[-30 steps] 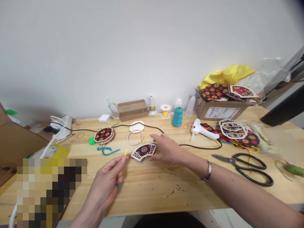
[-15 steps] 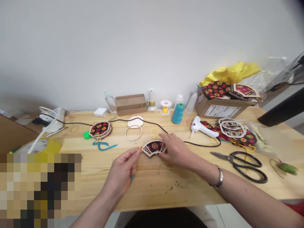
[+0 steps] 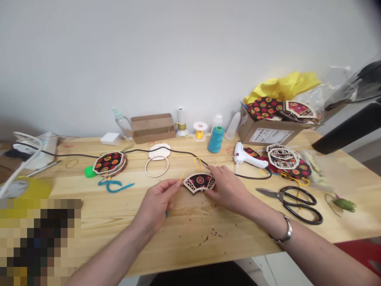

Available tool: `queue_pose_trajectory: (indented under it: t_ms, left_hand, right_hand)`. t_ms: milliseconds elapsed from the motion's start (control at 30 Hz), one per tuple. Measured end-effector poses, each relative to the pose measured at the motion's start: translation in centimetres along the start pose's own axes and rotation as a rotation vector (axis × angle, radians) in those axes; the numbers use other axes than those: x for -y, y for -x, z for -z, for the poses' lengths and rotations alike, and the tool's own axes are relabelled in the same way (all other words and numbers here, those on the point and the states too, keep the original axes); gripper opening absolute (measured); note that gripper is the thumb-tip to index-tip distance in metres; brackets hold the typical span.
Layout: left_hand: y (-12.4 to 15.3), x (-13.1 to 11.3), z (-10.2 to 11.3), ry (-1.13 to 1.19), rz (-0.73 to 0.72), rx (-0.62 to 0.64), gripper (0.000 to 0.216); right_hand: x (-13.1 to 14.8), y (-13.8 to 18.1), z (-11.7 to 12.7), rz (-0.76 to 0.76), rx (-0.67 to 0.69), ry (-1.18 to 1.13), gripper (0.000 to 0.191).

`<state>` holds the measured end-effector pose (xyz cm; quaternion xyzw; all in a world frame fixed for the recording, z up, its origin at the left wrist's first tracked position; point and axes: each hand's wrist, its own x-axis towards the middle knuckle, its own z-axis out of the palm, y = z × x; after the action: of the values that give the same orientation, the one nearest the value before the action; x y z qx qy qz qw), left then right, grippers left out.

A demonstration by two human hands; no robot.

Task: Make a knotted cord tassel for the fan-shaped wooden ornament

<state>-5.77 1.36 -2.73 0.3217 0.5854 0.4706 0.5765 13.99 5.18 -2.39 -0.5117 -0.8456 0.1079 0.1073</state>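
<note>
My right hand [image 3: 228, 186] is closed on the right end of a fan-shaped ornament [image 3: 200, 180], thumb below and fingers above. The ornament has a pale wooden lattice frame around dark patterned fabric, and a yellow loop [image 3: 198, 163] stands out from its top edge. Just left of it, my left hand [image 3: 159, 200] pinches a yellow cord [image 3: 182, 177], whose end sticks up past the fingertips. A small teal bit [image 3: 167, 213] shows beneath that hand; the rest is hidden by the palm.
Black-handled scissors [image 3: 290, 200] and a white glue gun [image 3: 248, 155] lie to the right. Behind stand a teal thread cone [image 3: 216, 140], spools and a filled cardboard box [image 3: 268, 133]. Leftward are a wooden ring [image 3: 156, 167] and stacked fabric pieces [image 3: 108, 163]. A black cable [image 3: 139, 150] crosses the table.
The view has swung rightward, so the table items appear farther left. Both hands keep their grips, and the ornament and cord stay close together.
</note>
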Motion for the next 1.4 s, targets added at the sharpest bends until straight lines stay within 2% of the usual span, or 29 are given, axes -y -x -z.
queue_pose_trajectory:
  t_ms: [167,267,367,467,600,767,967,1400]
  left_hand:
    - [0.1,-0.2,0.6,-0.040,0.005,-0.027,0.034]
    - [0.1,-0.9,0.4,-0.083,-0.012,-0.063,0.032]
    - [-0.1,-2.0,-0.1,-0.102,-0.078,-0.057,0.031]
    - [-0.4,-2.7,-1.0,-0.158,-0.165,-0.038,0.025]
    - [-1.0,-2.3,-1.6,-0.238,-0.236,-0.048,0.019]
    - [-1.8,-1.2,-0.9,-0.344,-0.324,-0.089,0.017]
    - [-2.1,-1.4,-0.4,-0.395,-0.246,-0.057,0.020]
    - [-1.8,-1.5,-0.7,-0.396,-0.177,-0.055,0.020]
  right_hand:
    - [0.6,0.0,0.0,0.019,0.003,0.059,0.053]
    - [0.6,-0.2,0.8,0.029,0.043,0.057,0.062]
    - [0.0,-0.2,2.0,0.024,0.031,-0.010,0.068]
    - [-1.0,-0.1,2.7,0.033,-0.025,-0.131,0.058]
    - [-1.9,0.2,2.6,0.037,0.000,-0.204,0.061]
    - [-1.9,0.3,2.2,0.056,0.069,-0.160,0.069]
    - [-1.8,0.2,1.7,0.062,0.034,-0.112,0.063]
    - [-1.8,0.2,1.4,0.057,0.033,-0.129,0.055]
